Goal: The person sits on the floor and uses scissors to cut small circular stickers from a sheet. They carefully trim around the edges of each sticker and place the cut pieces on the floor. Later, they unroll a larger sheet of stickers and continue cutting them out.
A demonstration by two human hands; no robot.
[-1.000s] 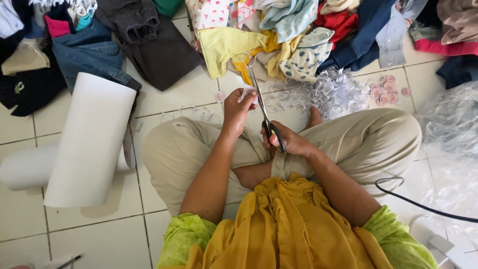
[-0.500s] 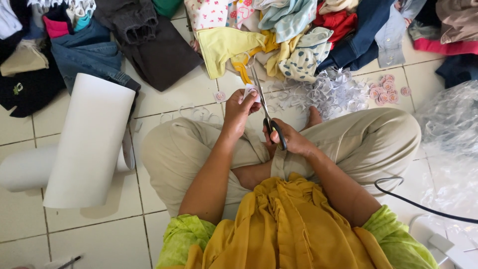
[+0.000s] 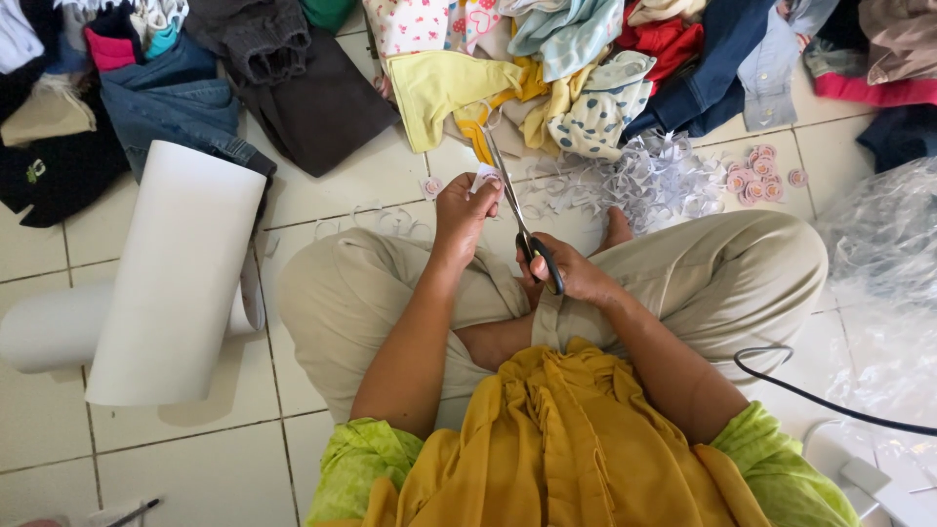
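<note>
Both hands meet above the crossed legs. Left hand (image 3: 467, 207) pinches a small white paper piece (image 3: 485, 180) between thumb and fingertips, closed on it. Right hand (image 3: 571, 273) is curled through the black handles of the scissors (image 3: 515, 217), whose blades point away from the body and lie against the paper piece. Just beyond the hands, a heap of white paper scraps (image 3: 649, 178) lies on the tiled floor (image 3: 195, 459), with pink paper rounds (image 3: 756, 174) to its right. Left of the left hand lies a big white paper roll (image 3: 166, 283). Clothes (image 3: 459, 83) are piled farther ahead.
</note>
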